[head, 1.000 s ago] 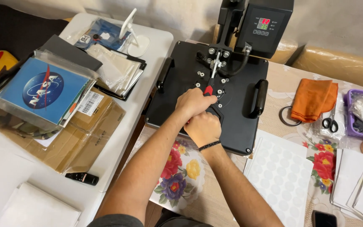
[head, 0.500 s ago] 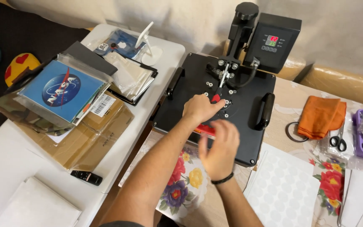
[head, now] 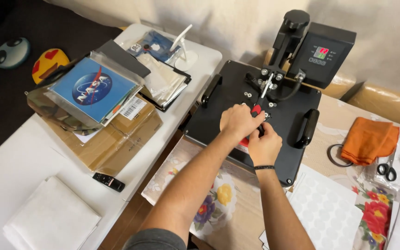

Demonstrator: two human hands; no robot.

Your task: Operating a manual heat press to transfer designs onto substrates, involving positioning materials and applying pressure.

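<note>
Both hands meet over the flat black metal top plate of a heat press (head: pixel 228 104), which sits near the middle of the far edge of the work surface, its black control box with a small lit display (head: pixel 322 53) rising at the back; the left hand (head: pixel 238 121) is curled shut around the red-and-black lever handle (head: pixel 256 110) that runs down the middle of the plate, and the right hand (head: pixel 265 146) is closed just beside it, touching the left and covering the handle's near end (what its fingers actually clasp underneath cannot be told, only that they are folded); a dark band circles the right wrist (head: pixel 264 167); a black side grip (head: pixel 307 128) stands along the plate's right edge and another (head: pixel 210 90) along its left; under the near edge of the press lies a flower-printed cloth (head: pixel 209 203), and toward the near right corner a white sheet of round blanks (head: pixel 327 210); at the right edge rest a folded orange cloth (head: pixel 369 141) and black-handled scissors (head: pixel 386 170); on the white table at the left a brown cardboard box (head: pixel 116 139) carries a blue printed square in a clear sleeve (head: pixel 93 88), with a black remote control (head: pixel 108 182) near the box and a folded white cloth (head: pixel 52 220) at the near left corner.
</note>
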